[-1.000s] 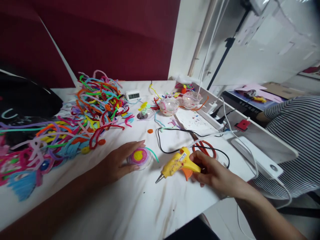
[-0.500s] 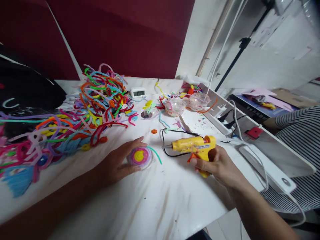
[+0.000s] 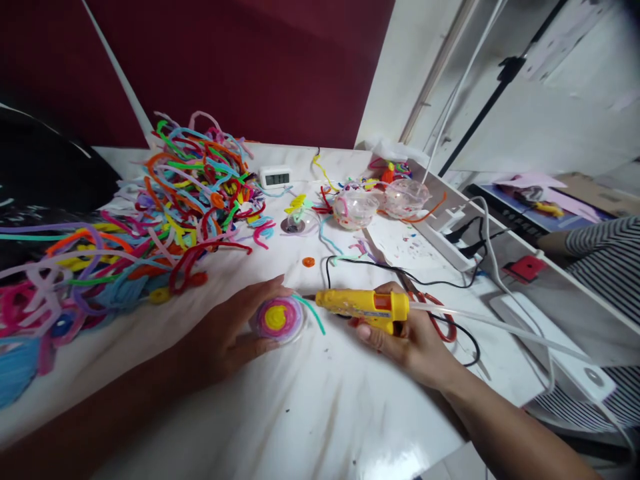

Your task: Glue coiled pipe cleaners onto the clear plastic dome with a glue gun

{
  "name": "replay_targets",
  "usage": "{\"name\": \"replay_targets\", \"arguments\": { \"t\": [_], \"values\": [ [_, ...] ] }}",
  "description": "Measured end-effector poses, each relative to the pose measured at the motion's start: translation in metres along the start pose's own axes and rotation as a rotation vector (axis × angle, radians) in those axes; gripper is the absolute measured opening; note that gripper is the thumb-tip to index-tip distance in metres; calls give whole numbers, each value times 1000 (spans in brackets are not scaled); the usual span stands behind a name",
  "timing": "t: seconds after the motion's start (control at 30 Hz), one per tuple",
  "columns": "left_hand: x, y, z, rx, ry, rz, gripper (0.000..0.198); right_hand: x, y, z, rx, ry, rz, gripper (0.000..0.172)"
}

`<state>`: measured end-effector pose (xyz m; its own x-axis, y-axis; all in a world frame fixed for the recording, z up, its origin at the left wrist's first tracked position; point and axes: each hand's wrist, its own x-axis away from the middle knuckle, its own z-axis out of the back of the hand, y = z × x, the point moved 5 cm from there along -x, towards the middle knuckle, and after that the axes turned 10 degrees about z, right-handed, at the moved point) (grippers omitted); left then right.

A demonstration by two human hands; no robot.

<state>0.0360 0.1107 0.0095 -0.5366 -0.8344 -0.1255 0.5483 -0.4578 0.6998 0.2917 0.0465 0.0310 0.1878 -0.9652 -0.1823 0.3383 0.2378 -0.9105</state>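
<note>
Cable [image 3: 370, 262] and scissors [image 3: 453, 328] behind right grip [image 3: 407, 340] around glue gun [image 3: 355, 302], left grip [image 3: 240, 327] around coiled disc [image 3: 276, 319].

right grip [image 3: 407, 340] holds glue gun [image 3: 350, 302], nozzle [image 3: 310, 297] perhaps touching coiled disc [image 3: 275, 318].

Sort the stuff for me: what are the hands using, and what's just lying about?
In use:
Yellow glue gun, held in the right hand
Pink, purple and yellow disc, steadied by the left hand
Green strip, by the disc

Just lying about, untouched:
Colourful fuzzy strips
White digital clock
Clear bowls
Small orange disc
</note>
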Motion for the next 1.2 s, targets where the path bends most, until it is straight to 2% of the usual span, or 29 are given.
{"name": "replay_targets", "arguments": {
  "t": [0.13,0.4,0.67,1.2],
  "values": [
    [0,-1,0,-18,-3,-4,64,0,0,-2,-11,-8,-2,24],
    [1,3,1,-71,21,-16,58,0,-4,-5,-8,-16,4,21],
    [2,1,-1,-84,-15,-19,54,-2,-4,-8,-21,-16,17,22],
    [3,-1,-2,-79,9,-4,59,-1,-3,-10,-7,-21,71,17]
  ]
}}
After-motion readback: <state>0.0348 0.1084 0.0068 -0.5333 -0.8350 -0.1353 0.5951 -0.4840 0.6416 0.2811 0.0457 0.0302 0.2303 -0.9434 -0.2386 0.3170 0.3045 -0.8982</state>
